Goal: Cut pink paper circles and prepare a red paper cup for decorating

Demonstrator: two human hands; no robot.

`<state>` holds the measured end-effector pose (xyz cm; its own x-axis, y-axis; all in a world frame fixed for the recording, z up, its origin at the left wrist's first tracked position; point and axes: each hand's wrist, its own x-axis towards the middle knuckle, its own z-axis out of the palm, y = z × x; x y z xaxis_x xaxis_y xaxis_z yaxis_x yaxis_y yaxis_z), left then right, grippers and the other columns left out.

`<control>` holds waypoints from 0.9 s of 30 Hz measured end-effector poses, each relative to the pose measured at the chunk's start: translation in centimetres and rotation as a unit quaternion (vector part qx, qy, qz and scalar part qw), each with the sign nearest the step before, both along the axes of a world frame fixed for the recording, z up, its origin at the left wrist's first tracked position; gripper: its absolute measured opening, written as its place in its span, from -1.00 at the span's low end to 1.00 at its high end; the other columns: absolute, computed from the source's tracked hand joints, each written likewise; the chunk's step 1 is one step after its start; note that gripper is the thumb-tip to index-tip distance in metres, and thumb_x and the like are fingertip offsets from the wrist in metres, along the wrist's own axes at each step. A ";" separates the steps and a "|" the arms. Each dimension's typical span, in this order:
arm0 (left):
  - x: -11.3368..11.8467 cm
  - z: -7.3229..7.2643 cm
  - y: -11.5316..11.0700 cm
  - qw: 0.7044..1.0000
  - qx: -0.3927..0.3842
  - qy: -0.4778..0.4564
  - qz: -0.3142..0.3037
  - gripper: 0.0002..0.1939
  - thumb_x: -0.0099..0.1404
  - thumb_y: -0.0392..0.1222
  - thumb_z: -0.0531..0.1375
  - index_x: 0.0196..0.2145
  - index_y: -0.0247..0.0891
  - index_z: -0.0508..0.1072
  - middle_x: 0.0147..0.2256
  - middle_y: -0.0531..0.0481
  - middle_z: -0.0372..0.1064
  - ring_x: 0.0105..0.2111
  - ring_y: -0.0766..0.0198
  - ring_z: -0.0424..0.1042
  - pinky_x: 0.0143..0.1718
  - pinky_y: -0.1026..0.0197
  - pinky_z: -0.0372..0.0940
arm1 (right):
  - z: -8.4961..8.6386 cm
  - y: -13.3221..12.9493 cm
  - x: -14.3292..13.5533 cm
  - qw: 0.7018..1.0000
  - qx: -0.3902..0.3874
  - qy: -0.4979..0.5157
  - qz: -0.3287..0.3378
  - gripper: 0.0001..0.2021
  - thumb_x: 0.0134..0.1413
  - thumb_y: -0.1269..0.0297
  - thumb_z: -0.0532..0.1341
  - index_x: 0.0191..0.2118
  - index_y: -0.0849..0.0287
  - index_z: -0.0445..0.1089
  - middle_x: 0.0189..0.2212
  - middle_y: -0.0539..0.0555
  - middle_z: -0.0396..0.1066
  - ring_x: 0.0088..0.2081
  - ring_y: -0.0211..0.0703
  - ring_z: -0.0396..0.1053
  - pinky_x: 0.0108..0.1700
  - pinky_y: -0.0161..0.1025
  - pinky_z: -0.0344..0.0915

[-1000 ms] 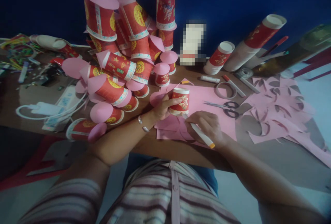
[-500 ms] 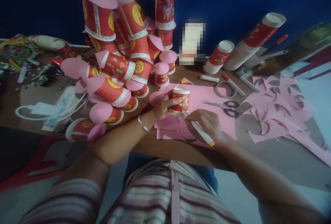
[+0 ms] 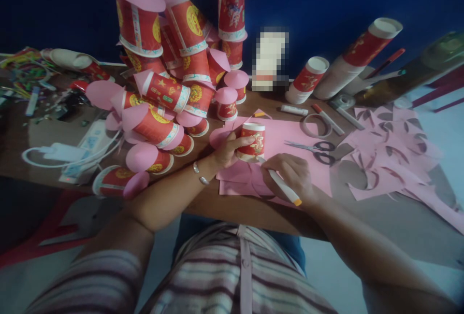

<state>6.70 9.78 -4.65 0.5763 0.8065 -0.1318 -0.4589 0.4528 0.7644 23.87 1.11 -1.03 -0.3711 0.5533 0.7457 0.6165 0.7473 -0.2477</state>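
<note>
My left hand [image 3: 229,150] is closed around a small red paper cup [image 3: 251,147] with white edges and a printed figure, its thumb across the side. In my right hand [image 3: 288,171] is a white pen-like tube [image 3: 284,187] with an orange end. Its pale tip meets the cup's lower white edge, or lies very close to it; I cannot tell which. Underneath both hands lie pink paper sheets [image 3: 286,133]. Scissors [image 3: 315,148] rest on the paper just right of the cup.
Several red cups with pink paper cones [image 3: 139,21] are piled at left. Pink scraps [image 3: 391,149] cover the right side. A tape roll [image 3: 317,125], a glue stick [image 3: 294,110] and stacked cups [image 3: 373,41] stand or lie behind. A power strip [image 3: 87,147] sits left.
The cup has shifted very slightly left in my left hand's grip, and the tube's tip shows a little more clearly at its lower edge. Otherwise both hands stay nearly in place.
</note>
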 end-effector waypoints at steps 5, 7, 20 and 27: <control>0.1 0.0 0.0 1.000 0.000 0.002 0.008 -0.55 0.06 -0.12 0.45 -0.12 -0.33 0.50 -0.30 -0.06 0.53 -0.33 0.18 0.53 -0.29 0.14 0.40 | 0.2 -0.1 0.0 1.000 -0.011 -0.002 0.005 -0.78 0.13 0.61 0.26 -0.25 0.13 0.30 -0.51 -0.04 0.44 -0.53 -0.26 0.38 -0.46 -0.30 0.31; 0.1 0.0 0.0 1.000 -0.004 0.000 0.009 -0.55 0.05 -0.13 0.46 -0.13 -0.33 0.50 -0.30 -0.06 0.53 -0.33 0.19 0.53 -0.30 0.16 0.39 | 0.2 -0.1 0.0 1.000 -0.013 0.000 0.008 -0.79 0.14 0.60 0.25 -0.24 0.13 0.30 -0.51 -0.04 0.44 -0.52 -0.25 0.39 -0.45 -0.29 0.32; 0.2 0.6 -0.1 0.999 -0.022 -0.009 0.026 -0.59 0.02 -0.17 0.45 -0.16 -0.30 0.53 -0.35 0.00 0.51 -0.37 0.25 0.49 -0.29 0.19 0.38 | 0.2 -0.3 0.1 0.999 0.008 0.028 0.024 -0.79 0.12 0.57 0.24 -0.22 0.10 0.32 -0.53 -0.07 0.42 -0.52 -0.25 0.42 -0.42 -0.30 0.41; 0.4 0.8 -0.1 0.998 -0.030 -0.016 0.049 -0.60 0.02 -0.20 0.43 -0.15 -0.29 0.55 -0.32 0.01 0.53 -0.34 0.27 0.49 -0.26 0.21 0.37 | 0.0 -0.2 0.1 0.999 0.012 0.020 0.045 -0.78 0.13 0.58 0.26 -0.22 0.11 0.32 -0.51 -0.08 0.44 -0.49 -0.26 0.42 -0.10 -0.13 0.61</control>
<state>7.09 9.73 -3.83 0.4993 0.8506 -0.1649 -0.5265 0.4490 0.7220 24.01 0.88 -1.07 -0.3882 0.5000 0.7741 0.5362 0.8058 -0.2516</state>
